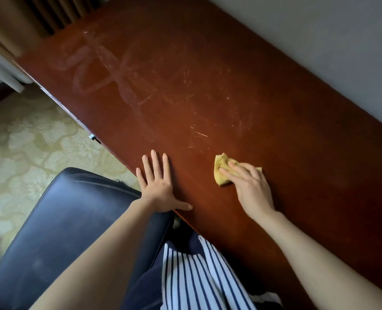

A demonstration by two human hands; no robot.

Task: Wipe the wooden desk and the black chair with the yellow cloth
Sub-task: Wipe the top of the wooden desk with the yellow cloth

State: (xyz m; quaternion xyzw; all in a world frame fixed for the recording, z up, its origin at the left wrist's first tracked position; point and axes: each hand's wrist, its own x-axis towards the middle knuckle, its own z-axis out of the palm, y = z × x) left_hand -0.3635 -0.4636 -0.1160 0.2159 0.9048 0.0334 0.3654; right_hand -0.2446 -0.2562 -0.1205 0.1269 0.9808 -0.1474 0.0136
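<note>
A single wide-angle view was taken from head height, angled steeply down and forward. The wooden desk point(207, 97) was seen close, running from 10 o'clock to 4 o'clock, with the black chair point(62, 220) caught near 8 o'clock. No second view was provided.

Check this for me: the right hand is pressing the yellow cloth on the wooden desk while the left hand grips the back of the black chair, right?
Not quite. The head view shows the left hand lying flat and open on the wooden desk near its edge, not gripping the black chair. The rest holds: the right hand presses the yellow cloth on the desk.
</note>
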